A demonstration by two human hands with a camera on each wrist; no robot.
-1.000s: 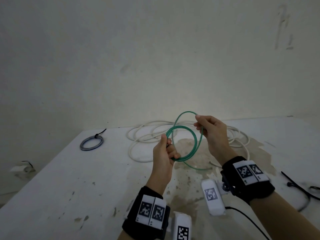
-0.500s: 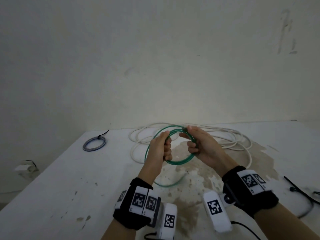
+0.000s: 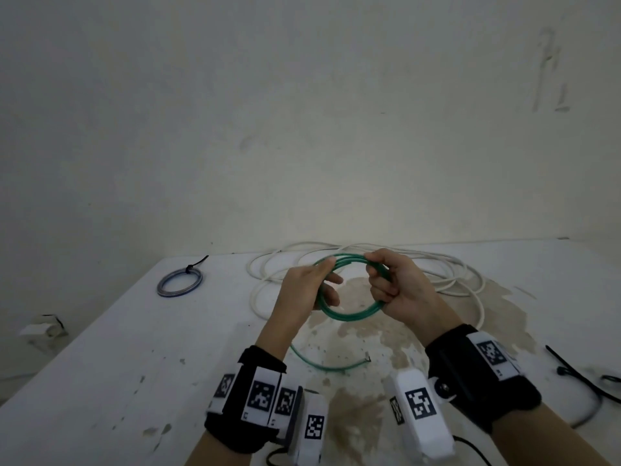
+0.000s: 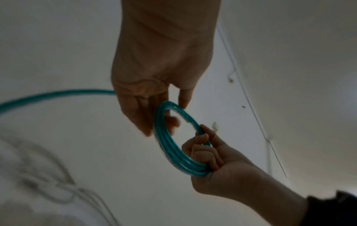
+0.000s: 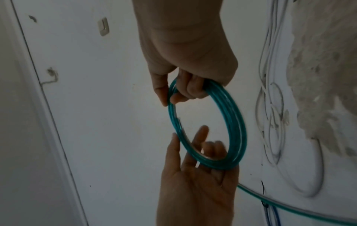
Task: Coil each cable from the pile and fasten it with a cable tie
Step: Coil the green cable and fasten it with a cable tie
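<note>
Green cable coil: right hand fingers curl round it; left hand fingers straight.

A bare, off-white plaster wall, faintly scuffed at upper right, rises behind a white table. The tabletop carries brownish stains and small chips; light is dim and even.

Head view: from above and behind, facing forward and down over the stained white table toward the wall. Wrist views: close along each palm, aimed at the fingers. Shared by all three: the coiled translucent green cable, both hands
</note>
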